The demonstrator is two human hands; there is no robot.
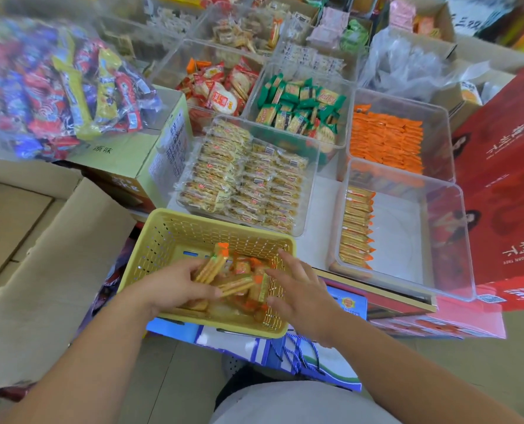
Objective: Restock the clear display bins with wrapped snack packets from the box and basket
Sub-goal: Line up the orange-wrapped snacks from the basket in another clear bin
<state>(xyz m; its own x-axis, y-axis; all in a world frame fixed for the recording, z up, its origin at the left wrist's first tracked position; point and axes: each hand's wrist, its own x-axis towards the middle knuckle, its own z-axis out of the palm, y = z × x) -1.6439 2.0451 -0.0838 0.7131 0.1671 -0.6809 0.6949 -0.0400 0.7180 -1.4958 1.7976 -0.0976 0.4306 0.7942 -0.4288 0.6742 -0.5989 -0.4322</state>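
Note:
A yellow plastic basket (175,231) stands in front of me, holding several orange-ended cracker packets (242,267). My left hand (175,286) is inside it and grips a few of those packets (211,267) between thumb and fingers. My right hand (300,289) reaches over the basket's right rim, fingers spread, touching the packets there. To the right stands a clear display bin (407,240) with one row of the same packets (357,228) along its left wall.
Other clear bins behind hold pale cracker packs (248,175), green packets (300,105), orange packets (386,139) and red packets (221,87). An open cardboard box (49,264) is at left, a bag of mixed sweets (56,90) above it, red cartons (505,185) at right.

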